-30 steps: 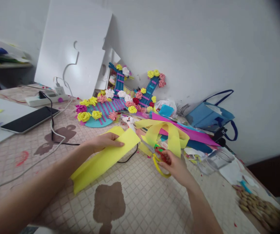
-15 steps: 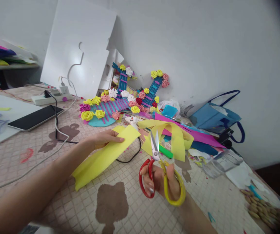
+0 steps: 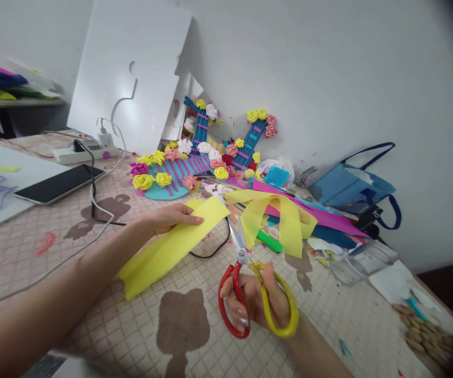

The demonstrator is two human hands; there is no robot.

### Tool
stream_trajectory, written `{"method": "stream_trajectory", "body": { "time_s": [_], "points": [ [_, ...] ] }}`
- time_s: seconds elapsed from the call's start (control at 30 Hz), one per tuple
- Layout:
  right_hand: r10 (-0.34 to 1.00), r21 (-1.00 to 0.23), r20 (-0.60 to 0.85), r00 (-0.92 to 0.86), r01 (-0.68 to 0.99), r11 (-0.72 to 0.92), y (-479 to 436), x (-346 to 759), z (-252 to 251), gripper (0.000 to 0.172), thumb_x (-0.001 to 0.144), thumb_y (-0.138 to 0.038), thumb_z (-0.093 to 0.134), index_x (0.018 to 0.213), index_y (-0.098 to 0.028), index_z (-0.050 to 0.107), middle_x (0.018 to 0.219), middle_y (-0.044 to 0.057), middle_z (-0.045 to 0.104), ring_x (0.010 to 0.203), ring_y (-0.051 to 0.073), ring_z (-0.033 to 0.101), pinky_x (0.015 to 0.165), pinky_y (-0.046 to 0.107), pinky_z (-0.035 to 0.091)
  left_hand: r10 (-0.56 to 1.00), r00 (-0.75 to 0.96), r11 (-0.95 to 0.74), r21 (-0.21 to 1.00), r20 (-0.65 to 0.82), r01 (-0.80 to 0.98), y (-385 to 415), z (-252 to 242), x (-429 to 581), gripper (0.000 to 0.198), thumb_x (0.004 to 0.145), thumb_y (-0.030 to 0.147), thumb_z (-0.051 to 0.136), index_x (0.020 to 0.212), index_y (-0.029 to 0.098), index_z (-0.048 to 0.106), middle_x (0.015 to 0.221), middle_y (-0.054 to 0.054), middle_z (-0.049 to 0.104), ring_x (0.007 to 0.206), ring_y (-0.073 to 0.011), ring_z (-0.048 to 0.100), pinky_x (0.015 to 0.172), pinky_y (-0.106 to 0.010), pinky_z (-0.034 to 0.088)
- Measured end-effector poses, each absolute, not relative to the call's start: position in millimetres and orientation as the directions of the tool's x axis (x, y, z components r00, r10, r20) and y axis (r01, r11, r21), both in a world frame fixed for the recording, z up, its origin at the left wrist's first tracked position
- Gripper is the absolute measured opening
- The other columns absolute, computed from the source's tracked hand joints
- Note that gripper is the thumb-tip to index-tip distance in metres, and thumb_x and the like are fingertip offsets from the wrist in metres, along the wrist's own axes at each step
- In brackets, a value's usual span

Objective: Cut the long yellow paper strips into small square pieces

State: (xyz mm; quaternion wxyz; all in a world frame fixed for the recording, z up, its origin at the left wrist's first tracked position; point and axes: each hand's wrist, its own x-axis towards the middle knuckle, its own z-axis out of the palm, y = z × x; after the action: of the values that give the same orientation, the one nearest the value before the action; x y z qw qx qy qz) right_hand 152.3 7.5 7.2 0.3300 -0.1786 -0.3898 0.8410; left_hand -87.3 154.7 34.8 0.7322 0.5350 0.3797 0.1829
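A long strip of yellow crepe paper point(image 3: 167, 257) slants across the table, its upper part pinched by my left hand point(image 3: 171, 218) with the thumb on top. My right hand point(image 3: 253, 299) has its fingers and thumb through the loops of a pair of scissors point(image 3: 243, 254), one handle red, the other yellow. The scissor blades are parted and point up, just right of the strip's upper end and apart from it. Behind the blades lies a curled yellow paper band point(image 3: 289, 210), near a green marker-like stick point(image 3: 269, 241).
Decorated boards with paper flowers point(image 3: 179, 173) stand at the back, near a white glue gun point(image 3: 214, 190). A tablet point(image 3: 59, 184), a power strip point(image 3: 86, 153) and cables lie left. At right are a blue bag point(image 3: 348, 189), clear plastic point(image 3: 364, 260) and a pile of nuts point(image 3: 427, 336).
The scissors have moved left and tilted toward the yellow strip, their blades nearer its upper end. My left hand keeps its hold on the strip. The view has shifted slightly.
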Motion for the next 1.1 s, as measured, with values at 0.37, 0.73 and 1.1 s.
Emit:
{"method": "stream_trajectory", "body": {
  "time_s": [0.37, 0.73, 1.1],
  "points": [
    [0.672, -0.749, -0.077, -0.737, -0.402, -0.526, 5.8, 150.9, 13.5, 0.086, 0.072, -0.079, 0.018, 0.098, -0.008, 0.058, 0.059, 0.000, 0.046, 0.049, 0.012, 0.045, 0.049, 0.027, 0.037, 0.674, 0.659, 0.237, 0.942, -0.335, 0.237, 153.4, 34.0, -86.4, 0.030, 0.064, 0.041, 0.072, 0.071, 0.013, 0.064, 0.059, -0.002, 0.064, 0.044, -0.0098, 0.054, 0.043, -0.020, 0.037],
    [0.646, -0.716, -0.074, -0.760, -0.410, -0.564, 2.8, 149.7, 12.4, 0.089, 0.071, -0.080, 0.015, 0.095, -0.007, 0.060, 0.058, 0.001, 0.046, 0.049, 0.012, 0.044, 0.049, 0.028, 0.040, 0.582, 0.755, 0.113, 0.950, -0.302, 0.292, 151.2, 37.0, -86.0, 0.031, 0.063, 0.040, 0.072, 0.079, 0.014, 0.065, 0.066, -0.001, 0.063, 0.050, -0.0096, 0.052, 0.045, -0.019, 0.036],
    [0.640, -0.716, -0.089, -0.763, -0.398, -0.574, 2.4, 150.6, 8.6, 0.089, 0.070, -0.081, 0.012, 0.088, -0.007, 0.058, 0.056, 0.001, 0.047, 0.046, 0.012, 0.045, 0.043, 0.025, 0.038, 0.624, 0.737, -0.030, 0.934, -0.261, 0.356, 154.7, 36.4, -88.4, 0.032, 0.056, 0.042, 0.075, 0.067, 0.015, 0.063, 0.054, 0.003, 0.054, 0.046, -0.0082, 0.046, 0.043, -0.019, 0.032]
  ]
}}
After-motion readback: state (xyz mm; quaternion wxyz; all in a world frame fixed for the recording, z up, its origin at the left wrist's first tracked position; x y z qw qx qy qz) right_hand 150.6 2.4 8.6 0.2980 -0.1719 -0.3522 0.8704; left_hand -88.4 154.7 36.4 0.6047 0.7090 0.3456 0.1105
